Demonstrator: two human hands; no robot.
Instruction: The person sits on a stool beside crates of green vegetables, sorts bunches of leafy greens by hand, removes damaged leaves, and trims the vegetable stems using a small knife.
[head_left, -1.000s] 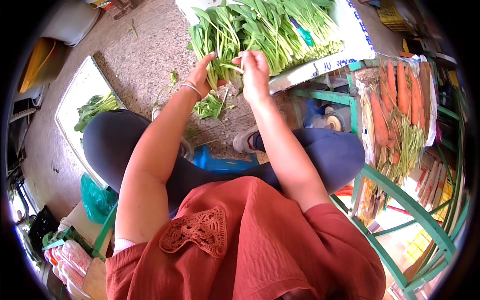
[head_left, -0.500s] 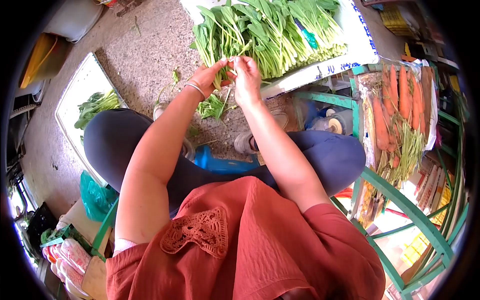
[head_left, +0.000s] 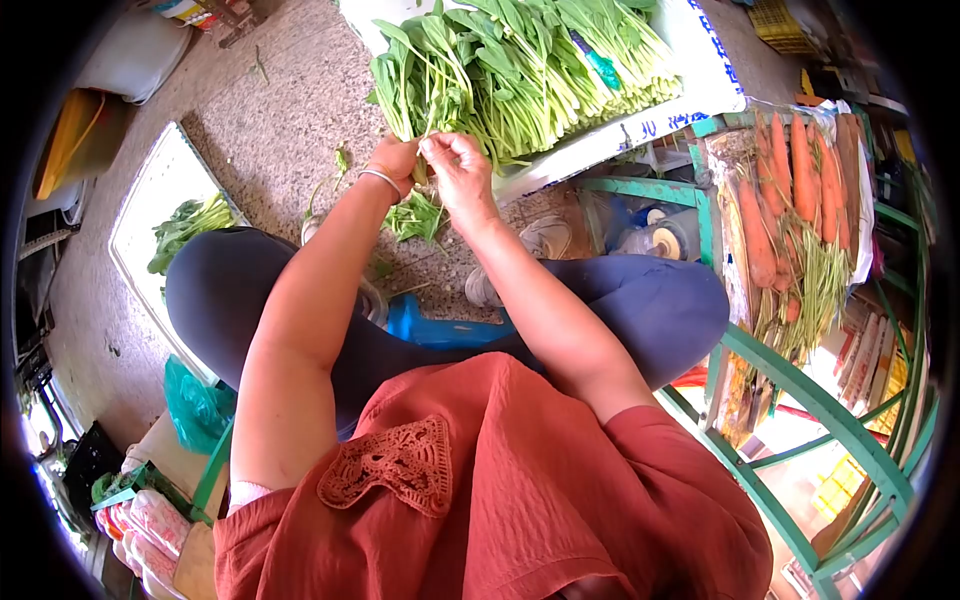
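My left hand point(head_left: 394, 163), with a bracelet at its wrist, is closed around a few stalks of leafy greens point(head_left: 408, 95), leaves pointing away from me. Close beside it, my right hand point(head_left: 462, 178) pinches at a thin stem of these greens, thumb and forefinger together. Just beyond both hands, a thick row of leafy greens point(head_left: 545, 90) lies in a white foam box point(head_left: 705, 70). Among that row is a dark-handled item with a green end point(head_left: 603, 70), its kind unclear. Under my hands, loose leaves point(head_left: 414, 218) lie on the floor.
At the left, a white foam tray point(head_left: 150, 205) holds a small bunch of greens point(head_left: 188, 232). To the right, carrots point(head_left: 757, 235) rest on a green metal frame point(head_left: 800, 388). A blue plastic thing point(head_left: 440, 330) lies between my feet, and a green bag point(head_left: 195, 400) hangs by my left knee.
Both hands have come slightly nearer to me and to the left in view. My left fingers have closed in more around the stalks. The camera view has shifted a little.
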